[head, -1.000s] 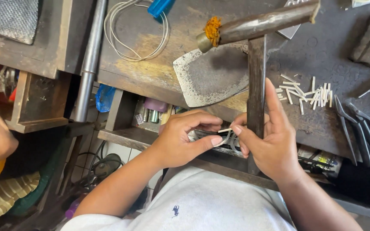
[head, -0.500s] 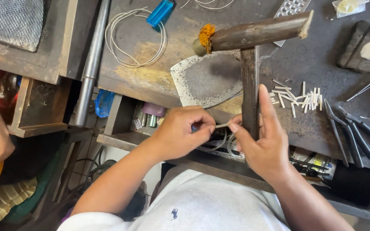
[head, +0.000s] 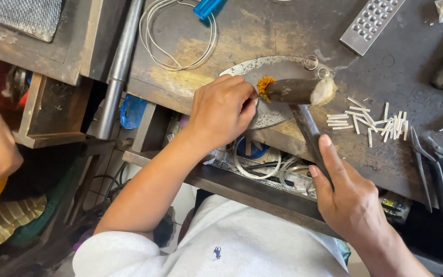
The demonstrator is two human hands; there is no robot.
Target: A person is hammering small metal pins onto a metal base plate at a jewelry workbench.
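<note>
Hiding something small, left hand (head: 223,110) meets mallet (head: 296,91).

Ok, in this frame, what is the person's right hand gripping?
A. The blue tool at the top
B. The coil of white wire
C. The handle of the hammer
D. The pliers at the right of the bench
C: the right hand wraps the dark handle of the hammer, whose head rests on the metal plate beside the left hand.
</note>
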